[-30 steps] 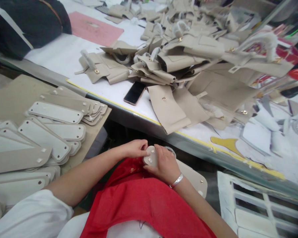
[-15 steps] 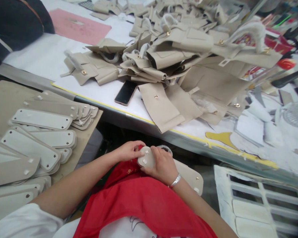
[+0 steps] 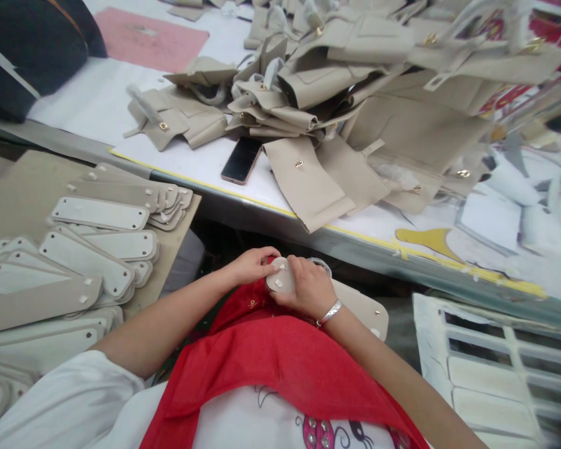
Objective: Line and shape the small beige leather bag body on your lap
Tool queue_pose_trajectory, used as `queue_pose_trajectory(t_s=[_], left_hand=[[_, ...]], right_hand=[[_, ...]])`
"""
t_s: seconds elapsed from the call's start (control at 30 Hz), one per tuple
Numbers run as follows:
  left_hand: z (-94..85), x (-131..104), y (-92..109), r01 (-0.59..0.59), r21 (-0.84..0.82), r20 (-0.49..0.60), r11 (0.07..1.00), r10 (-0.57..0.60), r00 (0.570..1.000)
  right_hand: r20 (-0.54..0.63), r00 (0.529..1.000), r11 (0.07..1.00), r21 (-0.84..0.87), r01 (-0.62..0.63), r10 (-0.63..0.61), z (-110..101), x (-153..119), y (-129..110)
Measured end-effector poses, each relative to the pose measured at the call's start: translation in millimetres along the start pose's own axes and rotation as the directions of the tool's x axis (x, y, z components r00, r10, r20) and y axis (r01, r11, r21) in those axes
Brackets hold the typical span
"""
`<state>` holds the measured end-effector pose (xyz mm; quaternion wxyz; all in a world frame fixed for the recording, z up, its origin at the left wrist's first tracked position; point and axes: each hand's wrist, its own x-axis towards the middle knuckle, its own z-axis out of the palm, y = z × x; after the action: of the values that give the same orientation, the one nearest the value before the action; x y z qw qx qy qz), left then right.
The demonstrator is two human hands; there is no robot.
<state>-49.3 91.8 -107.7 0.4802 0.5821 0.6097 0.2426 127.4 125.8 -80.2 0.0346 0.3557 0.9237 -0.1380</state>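
Observation:
Over my lap, a beige leather panel (image 3: 283,279) with rounded ends and small white tabs is held by both hands. My right hand (image 3: 311,288) wraps over its middle, fingers closed on it. At the near-left end, my left hand (image 3: 255,268) pinches the panel's edge between thumb and fingers. Beyond my right wrist, a beige piece (image 3: 358,305) with a metal stud sticks out; whether it is the same panel I cannot tell. Part of a clear-wrapped handle (image 3: 321,267) shows behind my right hand.
On the left, a board (image 3: 23,181) carries piles of similar panels (image 3: 88,262). The white table (image 3: 75,93) ahead holds a heap of beige bag pieces (image 3: 303,181) and a phone (image 3: 241,160). A white slatted rack (image 3: 430,343) stands at lower right.
The camera view has shifted, so the left piles appear further right and the table slightly higher. Both hands keep the same hold on the panel.

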Motion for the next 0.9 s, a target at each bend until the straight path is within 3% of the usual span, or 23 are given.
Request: queue_pose_trajectory(t_s=[0.13,0.33,0.47,0.6,0.67,0.9], left_hand=[[2.2,-3.5,7.5,0.009,0.159,-0.025,0.987,-0.005,1.000],[-1.7,-4.9,20.6,0.021,0.405,-0.006,0.914,-0.020,1.000],[0.4,-6.7,34.9,-0.120,0.551,-0.053,0.826,0.179,0.983],[17.9,-6.5,39.1,-0.420,0.533,0.144,0.735,0.410,0.901],[27.5,-3.3,35.1,-0.469,0.525,0.215,0.710,0.423,0.880],[35.1,7.2,27.3,-0.421,0.533,0.212,0.734,0.365,0.906]], right_hand=[[-0.007,0.999,0.998,-0.050,0.044,-0.044,-7.9,-27.3,23.6],[0.002,1.000,0.994,-0.103,-0.018,0.019,-9.7,-78.4,67.8],[-0.013,0.999,0.997,-0.059,-0.043,0.042,-6.0,-82.6,72.0],[-0.010,0.998,0.998,-0.009,-0.061,0.061,-7.7,-81.1,72.2],[-0.008,0.998,0.998,0.003,-0.065,0.065,-8.5,-81.8,73.3],[-0.018,0.998,0.997,0.039,-0.063,0.063,-6.4,-82.0,77.2]])
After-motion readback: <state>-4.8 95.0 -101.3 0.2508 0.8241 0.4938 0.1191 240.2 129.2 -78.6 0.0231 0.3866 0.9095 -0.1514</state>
